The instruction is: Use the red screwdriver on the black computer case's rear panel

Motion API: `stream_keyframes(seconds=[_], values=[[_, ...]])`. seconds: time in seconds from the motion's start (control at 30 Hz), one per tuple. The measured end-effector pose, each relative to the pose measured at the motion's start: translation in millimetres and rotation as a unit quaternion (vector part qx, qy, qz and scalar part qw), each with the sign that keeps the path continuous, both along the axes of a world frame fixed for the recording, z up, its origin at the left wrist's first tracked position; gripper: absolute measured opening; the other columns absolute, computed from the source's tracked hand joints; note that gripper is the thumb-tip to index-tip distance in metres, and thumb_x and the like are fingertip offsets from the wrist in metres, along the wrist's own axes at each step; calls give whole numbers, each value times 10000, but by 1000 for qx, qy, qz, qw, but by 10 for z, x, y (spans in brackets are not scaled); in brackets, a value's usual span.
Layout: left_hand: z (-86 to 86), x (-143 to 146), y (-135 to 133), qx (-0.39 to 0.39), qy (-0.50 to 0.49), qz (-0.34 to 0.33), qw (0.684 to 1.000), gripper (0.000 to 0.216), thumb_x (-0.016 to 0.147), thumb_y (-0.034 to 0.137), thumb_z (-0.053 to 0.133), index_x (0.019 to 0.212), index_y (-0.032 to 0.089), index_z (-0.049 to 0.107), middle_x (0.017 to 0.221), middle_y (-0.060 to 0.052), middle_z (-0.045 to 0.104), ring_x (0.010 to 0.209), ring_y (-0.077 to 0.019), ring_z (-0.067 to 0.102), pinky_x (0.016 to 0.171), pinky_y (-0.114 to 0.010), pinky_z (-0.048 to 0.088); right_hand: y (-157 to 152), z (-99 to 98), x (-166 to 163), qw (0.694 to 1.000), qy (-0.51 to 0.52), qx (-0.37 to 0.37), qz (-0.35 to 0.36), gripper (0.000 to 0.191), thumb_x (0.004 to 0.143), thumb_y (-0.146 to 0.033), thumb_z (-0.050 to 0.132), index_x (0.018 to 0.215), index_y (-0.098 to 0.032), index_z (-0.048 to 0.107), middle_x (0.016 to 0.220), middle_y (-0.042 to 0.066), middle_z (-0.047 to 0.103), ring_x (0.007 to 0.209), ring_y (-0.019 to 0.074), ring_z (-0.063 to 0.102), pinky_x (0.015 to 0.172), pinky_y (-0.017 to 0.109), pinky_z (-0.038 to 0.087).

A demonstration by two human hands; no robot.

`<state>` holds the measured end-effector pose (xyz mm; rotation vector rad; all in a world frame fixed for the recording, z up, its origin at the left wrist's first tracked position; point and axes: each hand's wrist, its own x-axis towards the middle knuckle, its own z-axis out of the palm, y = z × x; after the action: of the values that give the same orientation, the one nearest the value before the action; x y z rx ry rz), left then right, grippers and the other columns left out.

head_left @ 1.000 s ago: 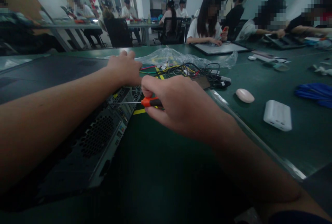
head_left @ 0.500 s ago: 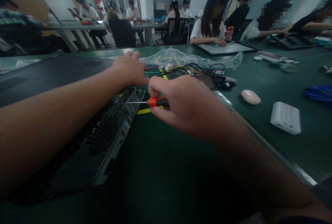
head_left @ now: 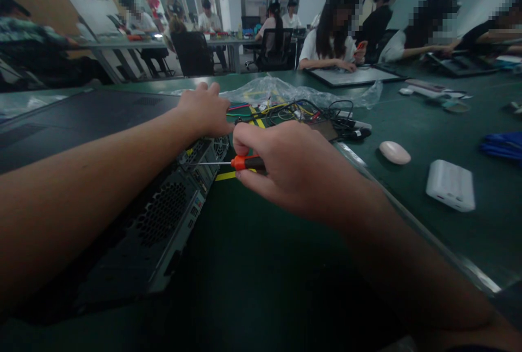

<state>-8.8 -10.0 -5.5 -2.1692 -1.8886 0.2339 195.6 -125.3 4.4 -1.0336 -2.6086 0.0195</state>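
A black computer case (head_left: pixel 134 100) lies on its side at the left, its rear panel with vents and ports facing right. My right hand (head_left: pixel 281 167) is closed around the orange and black handle of a screwdriver (head_left: pixel 240 163). Its thin shaft points left, and the tip reaches the rear panel near the expansion slots; the exact contact point is too small to make out. My left hand (head_left: pixel 204 110) rests over the far rear corner of the case with its fingers spread, and the forearm crosses above the case.
Behind my hands lie tangled cables (head_left: pixel 310 112) and clear plastic wrap (head_left: pixel 265 88). On the right are a pale mouse-shaped object (head_left: pixel 395 152), a white box-like device (head_left: pixel 451 185) and a blue bundle (head_left: pixel 503 147). A metal strip (head_left: pixel 408 216) crosses the green table. Several people sit beyond.
Almost nothing differs. The view has shifted very slightly; both hands and the screwdriver keep the same place against the case.
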Motion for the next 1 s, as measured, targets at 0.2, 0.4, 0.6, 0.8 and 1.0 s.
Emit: stream_keyframes(seconds=[0.2, 0.4, 0.6, 0.8, 1.0], values=[[3, 8, -6, -10, 11, -9, 1000, 808, 1014, 757, 535, 1571, 197, 707, 1674, -247, 558, 1526, -515, 512, 1168, -643, 536, 4, -15, 4, 1000, 5, -5, 4, 235, 1024, -270, 639, 1224, -188, 732, 982, 72, 775, 738, 170, 599, 663, 352, 263], [-14, 9, -1, 2, -16, 2, 1000, 729, 991, 705, 610, 1567, 270, 716, 1659, -198, 584, 1553, -519, 486, 1191, -620, 504, 0, 9, 10, 1000, 0, -11, -5, 242, 1036, -306, 637, 1232, -201, 734, 979, 62, 776, 719, 163, 571, 667, 349, 263], [-36, 8, 13, 1, -20, 5, 1000, 721, 977, 668, 645, 1591, 296, 703, 1686, -187, 569, 1558, -545, 473, 1201, -637, 481, -18, 45, 11, 1000, -9, -18, -22, 199, 1050, -345, 664, 1165, -208, 751, 959, 50, 771, 742, 165, 585, 681, 348, 272], [-71, -10, 63, 8, -12, 6, 1000, 724, 969, 643, 633, 1594, 286, 706, 1683, -191, 563, 1560, -517, 478, 1208, -608, 483, -31, 67, -17, 999, -23, -28, -25, 264, 1102, -405, 632, 1054, -190, 778, 927, 56, 767, 740, 165, 548, 684, 362, 268], [-74, -11, 74, 8, -15, 7, 1000, 738, 960, 651, 618, 1592, 280, 707, 1691, -185, 554, 1570, -509, 467, 1223, -605, 473, -40, 30, -52, 999, -27, -19, -32, 347, 1142, -440, 553, 1020, -193, 765, 873, 58, 755, 712, 177, 554, 656, 364, 247]])
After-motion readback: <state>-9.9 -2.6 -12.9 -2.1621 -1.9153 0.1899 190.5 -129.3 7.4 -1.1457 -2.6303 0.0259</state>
